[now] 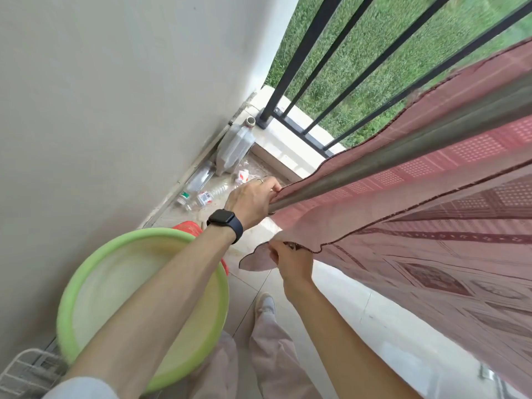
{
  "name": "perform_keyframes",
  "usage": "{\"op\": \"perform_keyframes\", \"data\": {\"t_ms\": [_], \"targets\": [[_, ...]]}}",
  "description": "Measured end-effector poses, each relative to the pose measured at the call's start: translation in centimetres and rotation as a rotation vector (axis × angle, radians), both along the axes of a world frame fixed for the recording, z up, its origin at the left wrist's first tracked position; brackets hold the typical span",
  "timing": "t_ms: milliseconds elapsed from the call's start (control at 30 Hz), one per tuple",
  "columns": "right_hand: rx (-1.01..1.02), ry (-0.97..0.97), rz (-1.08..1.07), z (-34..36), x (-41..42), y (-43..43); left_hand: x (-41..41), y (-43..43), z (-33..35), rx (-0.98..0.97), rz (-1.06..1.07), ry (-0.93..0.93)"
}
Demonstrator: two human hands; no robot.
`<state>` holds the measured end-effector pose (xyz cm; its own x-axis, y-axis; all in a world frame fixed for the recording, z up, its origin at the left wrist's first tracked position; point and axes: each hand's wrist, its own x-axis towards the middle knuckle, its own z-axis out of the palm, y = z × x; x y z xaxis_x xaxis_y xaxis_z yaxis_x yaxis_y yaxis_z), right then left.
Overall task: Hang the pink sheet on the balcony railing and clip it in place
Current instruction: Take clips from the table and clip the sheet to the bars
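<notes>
Pink sheet (403, 203): thin, patterned, draped over railing (374, 165).

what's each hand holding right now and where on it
Both hold the pink sheet. The left hand grips its edge at the end of the railing's top bar; the right hand pinches the hanging lower corner.

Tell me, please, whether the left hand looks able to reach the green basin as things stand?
Probably not at once: the left hand is gripping the pink sheet at the railing bar. The green basin sits open just beneath that forearm, so letting go would likely free the way.
</notes>
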<state>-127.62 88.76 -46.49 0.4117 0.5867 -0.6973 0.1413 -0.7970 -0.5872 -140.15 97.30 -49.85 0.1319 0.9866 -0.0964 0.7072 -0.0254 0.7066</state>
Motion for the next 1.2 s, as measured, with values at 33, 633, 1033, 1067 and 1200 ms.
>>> {"op": "perform_keyframes", "data": {"t_ms": [33, 633, 1033, 1067, 1200], "targets": [[0.025, 0.019, 0.029, 0.3, -0.8, 1.1, 0.2, -0.1, 0.1, -0.035, 0.039, -0.039], [0.173, -0.328, 0.471, 3.0, 4.2, 5.5, 0.4, 0.5, -0.5, -0.353, -0.064, -0.637], [0.773, -1.004, 1.529, 14.5, -0.4, 5.5, 3.2, -0.6, -2.0, -0.101, 0.314, -0.496], [0.764, -1.111, 1.597, 14.5, -1.4, 6.6, 3.5, -0.8, -2.0, -0.077, 0.355, -0.5], [0.422, -1.399, 1.791, 14.2, -6.1, 10.1, 3.1, -0.7, -1.6, -0.017, 0.412, -0.5]]}}
